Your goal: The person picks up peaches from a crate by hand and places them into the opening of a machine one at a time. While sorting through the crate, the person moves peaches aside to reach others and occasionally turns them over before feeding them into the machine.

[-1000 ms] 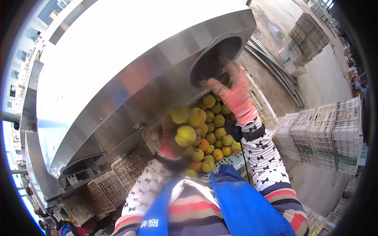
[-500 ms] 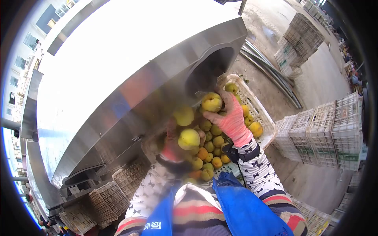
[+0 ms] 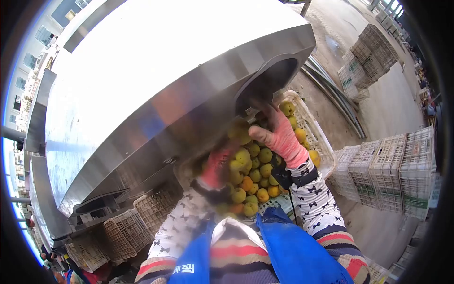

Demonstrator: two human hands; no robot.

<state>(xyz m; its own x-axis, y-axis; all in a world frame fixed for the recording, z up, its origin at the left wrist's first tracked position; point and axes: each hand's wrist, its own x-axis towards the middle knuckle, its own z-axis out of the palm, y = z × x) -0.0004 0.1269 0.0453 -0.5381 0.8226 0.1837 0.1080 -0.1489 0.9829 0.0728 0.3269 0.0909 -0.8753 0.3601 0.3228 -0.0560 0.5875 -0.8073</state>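
Note:
A pale plastic crate (image 3: 322, 142) in front of me holds many yellow-green and orange peaches (image 3: 265, 169). My right hand (image 3: 280, 137), in a pink glove with bare fingertips, hovers above the crate's far part. Its thumb stands apart from the fingers, and no fruit shows between them. The fingers reach toward the dark opening (image 3: 267, 80) in the metal machine. My left hand (image 3: 220, 163), also pink-gloved, is smeared by motion at the crate's left side, close against several peaches. A blurred peach (image 3: 239, 131) sits between the two hands.
The large steel machine table (image 3: 189, 90) with a bright white top overhangs the crate's left side. Stacked crates (image 3: 385, 173) stand to the right, more crates (image 3: 369, 61) farther back. Metal bars (image 3: 333, 97) lie on the floor. Other crates (image 3: 125, 236) sit lower left.
The peach at my right fingertips has left that hand, and its fingers have opened. My left hand has moved up and right. The view has shifted slightly.

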